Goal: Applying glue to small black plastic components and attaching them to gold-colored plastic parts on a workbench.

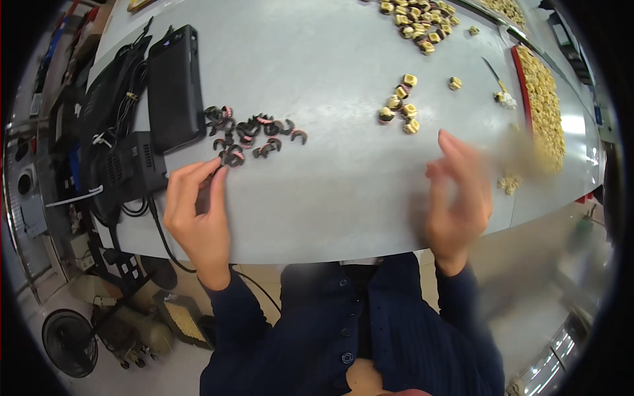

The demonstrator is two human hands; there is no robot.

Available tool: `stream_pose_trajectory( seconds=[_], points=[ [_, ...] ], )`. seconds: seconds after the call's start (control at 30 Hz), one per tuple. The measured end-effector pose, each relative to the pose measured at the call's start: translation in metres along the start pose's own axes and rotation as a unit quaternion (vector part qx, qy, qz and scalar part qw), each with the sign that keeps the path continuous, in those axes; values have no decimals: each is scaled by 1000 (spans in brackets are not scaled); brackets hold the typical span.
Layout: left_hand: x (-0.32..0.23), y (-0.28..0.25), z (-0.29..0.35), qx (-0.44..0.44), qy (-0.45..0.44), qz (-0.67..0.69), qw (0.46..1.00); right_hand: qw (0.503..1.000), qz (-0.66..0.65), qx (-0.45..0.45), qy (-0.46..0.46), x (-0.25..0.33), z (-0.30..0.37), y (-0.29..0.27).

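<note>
A loose pile of small black curved pieces with pink parts [247,131] lies on the table's left half. My left hand [198,211] is at its near edge, thumb and forefinger pinched on a black curved piece [221,162], mostly hidden by the fingertips. On the right, my right hand [459,204] is raised over the table, somewhat blurred. Its forefinger and thumb stand apart, and I see nothing between them. Beyond it lies a small group of yellow square-topped pieces with dark parts [400,105]; a single similar piece [456,83] sits to their right.
More yellow-and-dark pieces [419,20] are heaped at the far side. At right lie a red-edged tray [522,82] of cream-yellow pieces, a thin pointed tool [494,74] and a few loose pieces [508,184]. A black box [175,89] and cabled device [135,162] occupy the left.
</note>
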State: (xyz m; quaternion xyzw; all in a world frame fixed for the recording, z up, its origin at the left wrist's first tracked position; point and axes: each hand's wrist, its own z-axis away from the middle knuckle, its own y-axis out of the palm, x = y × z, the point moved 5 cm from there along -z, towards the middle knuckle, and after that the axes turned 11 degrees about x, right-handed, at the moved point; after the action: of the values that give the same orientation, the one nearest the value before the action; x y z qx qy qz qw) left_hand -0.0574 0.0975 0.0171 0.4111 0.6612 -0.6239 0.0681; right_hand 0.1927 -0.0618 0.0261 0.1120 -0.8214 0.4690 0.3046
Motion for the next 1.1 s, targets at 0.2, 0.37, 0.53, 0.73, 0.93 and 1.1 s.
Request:
stream_pose_trajectory(
  seconds=[0.2, 0.37, 0.53, 0.73, 0.93, 1.1],
  points=[
    [-13, 1, 7, 23, 28, -41, 999, 993, 10, -94, -69, -10, 54, -39],
    [-47, 14, 15, 45, 79, 63, 994, 982, -22, -183, 31, -39, 55, -48],
    [-82, 47, 22, 125, 169, 108, 972, 981, -63, -181, 33, -37, 54, -44],
    [-97, 62, 22, 152, 202, 123, 960, 998, -14, -46, -49, -4, 41, -35],
    [-90, 64, 20, 129, 192, 153, 961, 997, 61, 47, -12, -1, 0, -6],
    [-82, 64, 22, 125, 189, 155, 962, 993, 90, 70, 17, 3, -23, 14]
  ],
)
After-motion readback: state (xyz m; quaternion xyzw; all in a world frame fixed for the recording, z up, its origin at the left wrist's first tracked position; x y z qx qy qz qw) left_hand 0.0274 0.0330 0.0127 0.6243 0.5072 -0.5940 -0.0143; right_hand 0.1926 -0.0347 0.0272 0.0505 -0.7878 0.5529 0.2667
